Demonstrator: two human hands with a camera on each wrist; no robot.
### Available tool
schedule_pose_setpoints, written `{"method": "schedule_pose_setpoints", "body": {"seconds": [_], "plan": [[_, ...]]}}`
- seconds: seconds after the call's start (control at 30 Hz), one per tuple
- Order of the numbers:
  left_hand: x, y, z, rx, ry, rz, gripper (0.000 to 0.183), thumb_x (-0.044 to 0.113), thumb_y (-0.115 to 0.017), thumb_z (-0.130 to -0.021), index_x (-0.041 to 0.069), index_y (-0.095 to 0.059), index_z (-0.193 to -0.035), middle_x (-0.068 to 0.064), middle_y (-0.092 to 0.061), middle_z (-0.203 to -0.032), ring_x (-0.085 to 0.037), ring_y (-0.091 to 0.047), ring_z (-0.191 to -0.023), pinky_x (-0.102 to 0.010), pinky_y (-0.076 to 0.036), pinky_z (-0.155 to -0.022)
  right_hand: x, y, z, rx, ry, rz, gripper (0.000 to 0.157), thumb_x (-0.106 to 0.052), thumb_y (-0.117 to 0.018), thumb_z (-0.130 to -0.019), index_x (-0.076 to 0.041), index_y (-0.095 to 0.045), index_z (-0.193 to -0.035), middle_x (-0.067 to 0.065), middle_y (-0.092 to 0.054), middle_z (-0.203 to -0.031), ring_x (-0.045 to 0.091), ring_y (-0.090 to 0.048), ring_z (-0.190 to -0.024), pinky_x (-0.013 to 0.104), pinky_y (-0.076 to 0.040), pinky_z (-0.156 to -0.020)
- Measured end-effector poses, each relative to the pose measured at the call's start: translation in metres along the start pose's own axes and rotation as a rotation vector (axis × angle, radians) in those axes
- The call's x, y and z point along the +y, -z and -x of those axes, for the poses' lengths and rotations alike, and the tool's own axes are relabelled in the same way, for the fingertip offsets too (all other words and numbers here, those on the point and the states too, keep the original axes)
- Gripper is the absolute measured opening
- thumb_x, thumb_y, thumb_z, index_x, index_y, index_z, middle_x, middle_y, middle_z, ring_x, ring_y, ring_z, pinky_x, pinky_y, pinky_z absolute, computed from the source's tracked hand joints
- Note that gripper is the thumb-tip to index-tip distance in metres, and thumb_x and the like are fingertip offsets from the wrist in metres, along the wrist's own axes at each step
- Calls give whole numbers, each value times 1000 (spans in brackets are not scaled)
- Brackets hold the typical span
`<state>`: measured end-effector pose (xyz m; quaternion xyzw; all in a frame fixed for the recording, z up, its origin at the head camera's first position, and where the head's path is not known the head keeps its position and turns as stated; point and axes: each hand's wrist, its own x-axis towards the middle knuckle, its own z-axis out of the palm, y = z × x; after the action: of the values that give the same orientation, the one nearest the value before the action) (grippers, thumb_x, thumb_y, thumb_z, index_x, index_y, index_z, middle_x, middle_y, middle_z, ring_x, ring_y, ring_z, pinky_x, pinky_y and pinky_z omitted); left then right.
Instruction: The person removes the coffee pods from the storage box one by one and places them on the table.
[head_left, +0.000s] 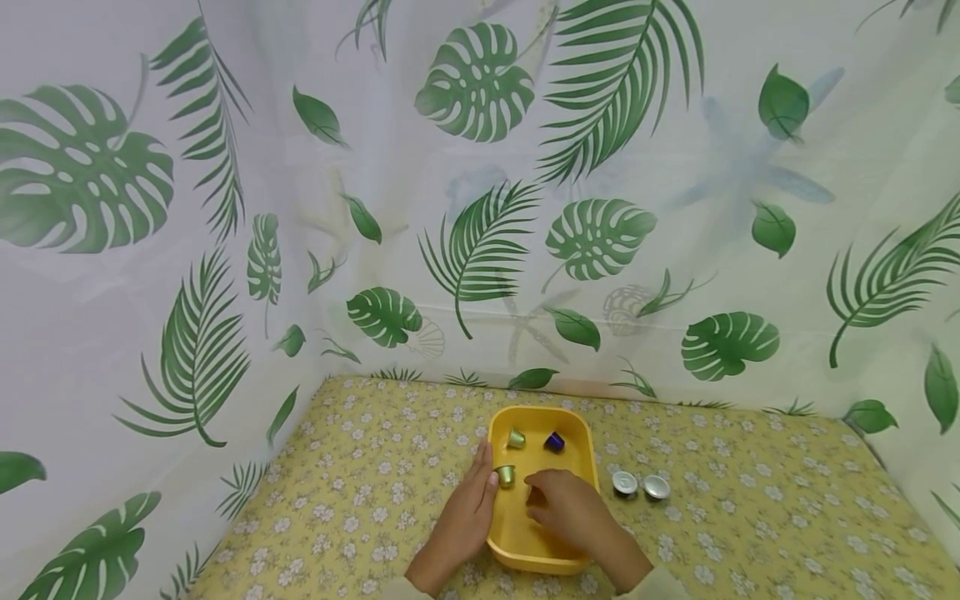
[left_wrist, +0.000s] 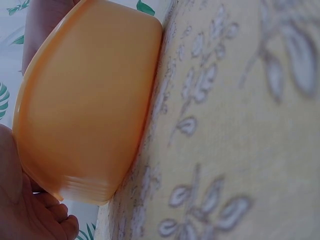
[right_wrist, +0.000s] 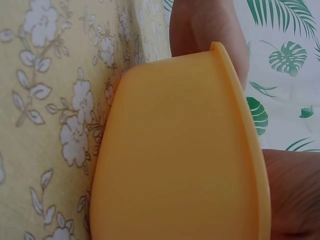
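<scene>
A yellow plastic tub (head_left: 506,557) stands on the flowered cloth. My left hand (head_left: 465,508) grips its left rim, thumb over the edge and fingers along the outer wall; in the left wrist view, the fingers (left_wrist: 47,215) bend beside the tub wall (left_wrist: 90,100). Inside the tub lie a light green coffee capsule (head_left: 516,438), a dark blue capsule (head_left: 554,442), and a second green capsule (head_left: 506,476) near my left thumb. My right hand (head_left: 566,508) reaches over the right rim into the tub with bent fingers; I cannot tell whether they hold anything. In the right wrist view, the tub wall (right_wrist: 175,140) hides the fingertips.
Two silver-topped capsules (head_left: 624,484) rest on the cloth right of the tub, side by side. The yellow flowered cloth (head_left: 360,483) covers the table. Leaf-printed white sheets (head_left: 480,350) hang behind and at both sides.
</scene>
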<state>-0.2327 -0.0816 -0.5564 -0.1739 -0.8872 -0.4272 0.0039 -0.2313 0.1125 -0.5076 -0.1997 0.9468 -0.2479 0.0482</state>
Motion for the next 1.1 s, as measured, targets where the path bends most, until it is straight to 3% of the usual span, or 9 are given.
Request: {"method": "schedule_pose_setpoints", "body": {"seconds": [0.3, 0.43, 0.53, 0.7, 0.83, 0.93, 1.1], "plan": [[0, 1, 0, -11, 8, -9, 57, 34, -23, -114, 7, -13, -163, -3, -8, -169, -28, -19, -153, -55, -24, -121, 2, -6, -1, -11, -19, 44, 37, -15, -83, -86, 0, -73, -118, 11, -73, -107, 31, -68, -102, 52, -55, -91], [-1, 0, 0, -13, 6, -4, 57, 34, -23, -114, 7, -13, -163, -3, -7, -169, -28, -19, -153, -55, -23, -121, 3, -7, -1, -9, -6, 63, 35, -14, -85, -84, -2, -74, -115, 4, -73, -97, 23, -67, -90, 45, -57, -79], [-1, 1, -1, -14, 4, 0, 57, 35, -23, -114, 7, -12, -163, -3, -7, -169, -28, -18, -153, -55, -23, -121, 2, -7, -1, -3, 6, 70, 31, -13, -86, -82, -4, -75, -110, -3, -68, -85, 15, -62, -76, 37, -52, -67], [0, 1, -1, -14, 9, 4, 57, 35, -23, -114, 7, -12, -163, -2, -6, -169, -27, -18, -153, -54, -22, -122, 1, -7, -2, 3, 4, 72, 27, -13, -86, -82, -6, -75, -105, -8, -63, -77, 10, -57, -70, 33, -47, -61], [0, 1, -1, -13, 10, 4, 57, 34, -24, -114, 7, -12, -163, -1, -6, -169, -27, -18, -153, -54, -22, -122, 2, -9, -2, -3, 16, 65, 15, -13, -86, -82, -13, -71, -87, -11, -57, -70, 8, -51, -63, 30, -43, -56], [-1, 1, -1, -11, 9, 6, 57, 34, -24, -114, 7, -12, -163, -2, -6, -169, -27, -18, -153, -54, -22, -122, 4, -11, -3, -4, 32, 65, 22, -13, -85, -82, -18, -65, -77, -13, -53, -65, 6, -47, -58, 27, -39, -53], [-1, 0, -1, -10, 13, 11, 57, 35, -24, -114, 7, -12, -163, -2, -7, -169, -27, -18, -153, -54, -23, -121, 4, -13, -3, 7, 38, 68, 19, -11, -85, -82, -16, -67, -80, -12, -51, -64, 7, -46, -58, 27, -38, -53]]}}
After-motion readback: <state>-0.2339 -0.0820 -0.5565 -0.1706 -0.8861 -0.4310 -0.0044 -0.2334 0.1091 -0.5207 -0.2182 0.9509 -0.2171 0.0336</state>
